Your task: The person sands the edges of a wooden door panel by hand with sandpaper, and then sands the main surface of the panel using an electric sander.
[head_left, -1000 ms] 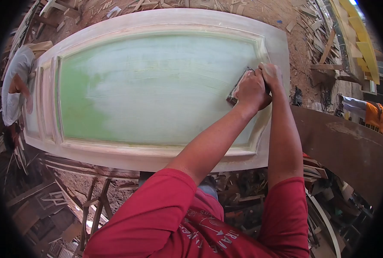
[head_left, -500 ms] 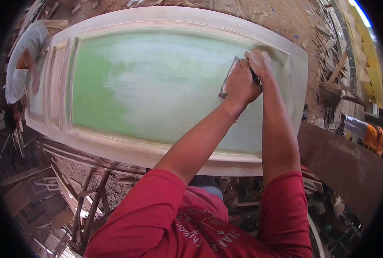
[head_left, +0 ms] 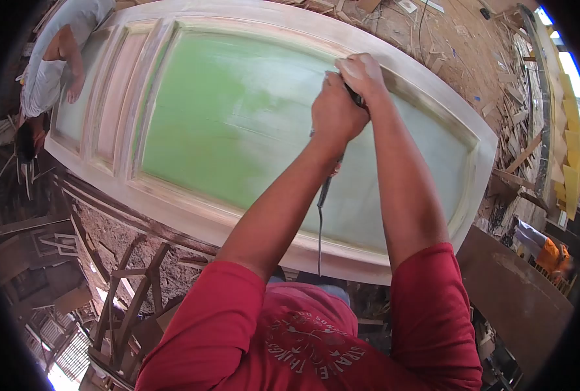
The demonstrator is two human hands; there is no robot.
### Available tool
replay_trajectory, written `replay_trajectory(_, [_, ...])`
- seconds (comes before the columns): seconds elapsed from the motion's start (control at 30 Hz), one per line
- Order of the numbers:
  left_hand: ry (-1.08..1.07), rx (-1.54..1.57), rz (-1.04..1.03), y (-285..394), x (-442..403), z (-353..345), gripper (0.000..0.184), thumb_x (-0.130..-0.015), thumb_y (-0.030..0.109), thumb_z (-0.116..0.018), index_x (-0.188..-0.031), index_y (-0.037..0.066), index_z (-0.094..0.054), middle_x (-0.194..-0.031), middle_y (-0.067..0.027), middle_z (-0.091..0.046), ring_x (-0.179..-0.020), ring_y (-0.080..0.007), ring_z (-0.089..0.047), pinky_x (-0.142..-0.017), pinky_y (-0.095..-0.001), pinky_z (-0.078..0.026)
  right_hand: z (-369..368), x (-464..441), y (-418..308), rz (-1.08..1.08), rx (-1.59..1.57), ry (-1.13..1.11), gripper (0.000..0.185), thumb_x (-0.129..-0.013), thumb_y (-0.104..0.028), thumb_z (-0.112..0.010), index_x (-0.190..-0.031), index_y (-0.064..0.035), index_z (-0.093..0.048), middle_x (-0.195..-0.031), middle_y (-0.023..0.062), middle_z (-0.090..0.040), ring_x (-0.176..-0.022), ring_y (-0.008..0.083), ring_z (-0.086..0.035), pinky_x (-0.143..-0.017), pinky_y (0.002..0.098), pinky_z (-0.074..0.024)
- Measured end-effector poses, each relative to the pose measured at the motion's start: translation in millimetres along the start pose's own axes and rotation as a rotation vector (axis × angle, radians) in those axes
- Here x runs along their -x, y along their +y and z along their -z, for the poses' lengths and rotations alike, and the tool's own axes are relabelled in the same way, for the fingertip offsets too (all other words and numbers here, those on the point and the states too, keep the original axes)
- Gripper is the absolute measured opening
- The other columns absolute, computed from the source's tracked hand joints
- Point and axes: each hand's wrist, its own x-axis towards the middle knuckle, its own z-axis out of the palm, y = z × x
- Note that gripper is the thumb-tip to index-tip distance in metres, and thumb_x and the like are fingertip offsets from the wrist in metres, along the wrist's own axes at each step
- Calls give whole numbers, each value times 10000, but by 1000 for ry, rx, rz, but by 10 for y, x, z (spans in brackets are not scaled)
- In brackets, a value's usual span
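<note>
A large framed wooden door (head_left: 433,195) lies flat in front of me, its wide panel (head_left: 192,111) bright green on the left and hazy whitish green toward the middle and right. My left hand (head_left: 337,112) is wrapped round the body of a corded electric sander (head_left: 353,96) near the panel's far edge. Gripping the sander's far end, my right hand (head_left: 363,73) sits just beyond the left one. Most of the tool is hidden under my hands. A dark cord (head_left: 320,225) runs from it toward me over the door's near edge.
Another person (head_left: 55,62) bends over the door's left end, one hand on it. Wood scraps (head_left: 521,124) litter the ground at right. A brown board (head_left: 511,287) lies at lower right, and wooden frame pieces (head_left: 130,300) stand at lower left.
Both hands have moved the sander leftward and away across the panel, from its right end toward the middle. The cord now shows below my left wrist. My view has shifted too.
</note>
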Motion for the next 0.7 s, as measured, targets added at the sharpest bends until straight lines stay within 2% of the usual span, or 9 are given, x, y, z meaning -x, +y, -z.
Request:
replay_trajectory(0.03, [27, -4, 11, -90, -72, 126, 662, -799, 435, -874, -1164, -25, -570, -1116, -277, -736, -1040, -480, -738, -933, -539, -584, -67, -116, -171, 34, 25, 5, 473, -966, -501, -621, -977, -83, -842, -1098, 195, -803, -1075, 404, -763, -1013, 490, -590])
replay_trajectory(0.13, [14, -25, 93, -280, -271, 597, 673, -795, 467, -876, -1169, -10, -584, -1102, -281, -755, -1059, -492, -738, -938, -535, -576, -77, -426, -833, -145, -98, -94, 482, -934, -491, -622, -979, -62, -837, -1118, 231, -792, -1083, 424, -760, -996, 499, -598])
replay_trajectory(0.23, [42, -58, 123, -502, -409, 963, 713, -801, 514, -871, -1195, -10, -591, -1111, -295, -761, -1080, -505, -734, -945, -534, -575, -201, -631, -1311, -117, -213, -78, 459, -890, -443, -647, -977, -30, -827, -1116, 271, -779, -1078, 449, -757, -971, 493, -613])
replay_trajectory(0.4, [56, -135, 163, -743, -552, 1367, 794, -792, 587, -866, -1224, -22, -598, -1135, -298, -770, -1103, -499, -741, -954, -515, -581, -405, -809, -1884, -203, -327, -43, 385, -827, -354, -684, -984, -42, -844, -1091, 248, -801, -1065, 424, -776, -949, 464, -626])
replay_trajectory(0.53, [-27, -161, 142, -718, -583, 1397, 809, -794, 596, -854, -1241, -31, -605, -1130, -288, -777, -1088, -489, -753, -949, -495, -588, -98, -671, -1931, -344, -406, -100, 364, -810, -320, -693, -1002, -57, -856, -1100, 222, -817, -1087, 390, -785, -949, 439, -628])
replay_trajectory(0.7, [-130, -201, 44, -381, -556, 979, 780, -783, 556, -859, -1248, -21, -617, -1147, -295, -776, -1094, -492, -748, -952, -506, -587, 121, -442, -1332, -457, -382, -61, 386, -832, -332, -702, -1050, -52, -854, -1147, 238, -807, -1130, 382, -776, -974, 435, -620])
